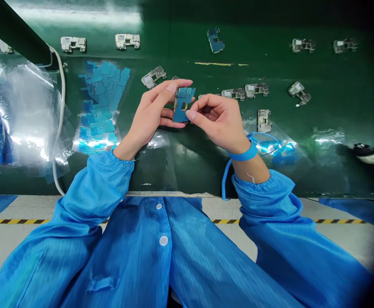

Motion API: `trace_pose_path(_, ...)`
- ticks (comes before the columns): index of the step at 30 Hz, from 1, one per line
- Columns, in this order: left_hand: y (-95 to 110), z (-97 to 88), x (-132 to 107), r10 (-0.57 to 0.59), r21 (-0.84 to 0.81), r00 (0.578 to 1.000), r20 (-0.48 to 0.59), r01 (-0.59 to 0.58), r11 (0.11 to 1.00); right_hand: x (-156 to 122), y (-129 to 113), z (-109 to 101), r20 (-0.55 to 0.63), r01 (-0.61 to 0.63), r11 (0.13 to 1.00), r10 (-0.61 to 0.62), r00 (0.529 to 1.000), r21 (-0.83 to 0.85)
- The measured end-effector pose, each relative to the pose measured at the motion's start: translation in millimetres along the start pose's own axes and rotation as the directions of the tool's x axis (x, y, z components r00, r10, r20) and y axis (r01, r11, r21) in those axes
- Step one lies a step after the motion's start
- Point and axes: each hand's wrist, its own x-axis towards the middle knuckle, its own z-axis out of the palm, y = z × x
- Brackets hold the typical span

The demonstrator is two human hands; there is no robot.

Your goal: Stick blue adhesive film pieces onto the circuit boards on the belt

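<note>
My left hand (153, 105) grips a small circuit board (181, 105) by its edges, thumb on the upper left and fingers behind and below. Blue film covers most of the board's face, with a dark cutout near its middle. My right hand (219, 117), its thumb and index finger pinched together, touches the board's lower right corner; whether a film edge is between the fingertips I cannot make out. A blue wrist strap (244, 153) with a coiled cord circles my right wrist. Just behind my hands lie a bare board (154, 77) and another board (256, 90).
A sheet of blue film pieces (102, 102) lies left of my hands. Beyond it are a white cable (61, 94), clear plastic bags (33, 111) and a dark post (20, 30). More boards (127, 41) line the back of the green table (174, 51), one blue-covered board (215, 40) among them.
</note>
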Motion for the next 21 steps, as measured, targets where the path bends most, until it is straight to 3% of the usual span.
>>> trace_pose_path(14,4.6,3.3,-1.6,0.003,-0.087,1.000,0.018,-0.002,0.996,0.9,8.3,-2.7,-0.002,0.014,0.996,-0.014,1.000,-0.092)
trace_pose_path(21,11.3,6.4,-6.2,-0.023,-0.028,1.000,0.012,0.024,0.999,-0.4,4.6,-2.7,0.005,0.009,0.993,-0.008,1.000,-0.118)
